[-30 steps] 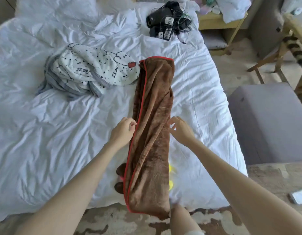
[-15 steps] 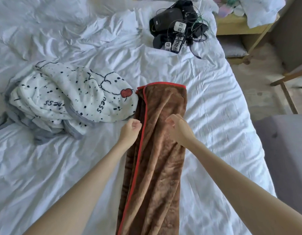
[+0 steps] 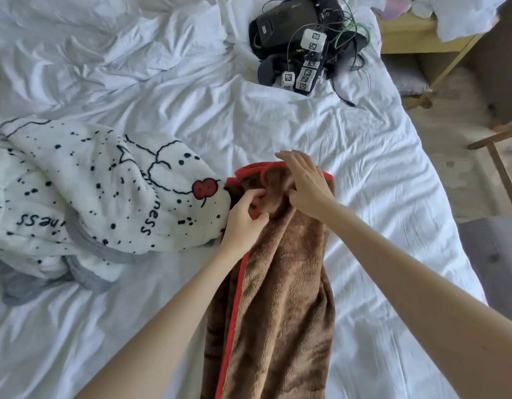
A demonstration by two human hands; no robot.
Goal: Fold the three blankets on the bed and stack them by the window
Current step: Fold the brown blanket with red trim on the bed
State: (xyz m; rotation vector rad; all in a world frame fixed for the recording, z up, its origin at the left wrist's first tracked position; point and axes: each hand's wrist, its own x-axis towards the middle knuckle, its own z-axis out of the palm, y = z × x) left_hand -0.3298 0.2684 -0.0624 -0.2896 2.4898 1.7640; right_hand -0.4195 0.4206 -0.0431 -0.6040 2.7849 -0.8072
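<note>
While both hands worked at the far end of the brown blanket (image 3: 280, 298), the left hand (image 3: 243, 223) pinched its red-trimmed edge closed between fingers and thumb, and the right hand (image 3: 306, 187) lay open and flat on the far corner, likely to gather that end for the next fold. That blanket lay in a long narrow strip down the white bed (image 3: 364, 174). Just beside it to the left, touching, sat a crumpled white spotted blanket (image 3: 105, 191), not yet folded. Farther off, a black device with cables (image 3: 298, 44) rested on the bed.
</note>
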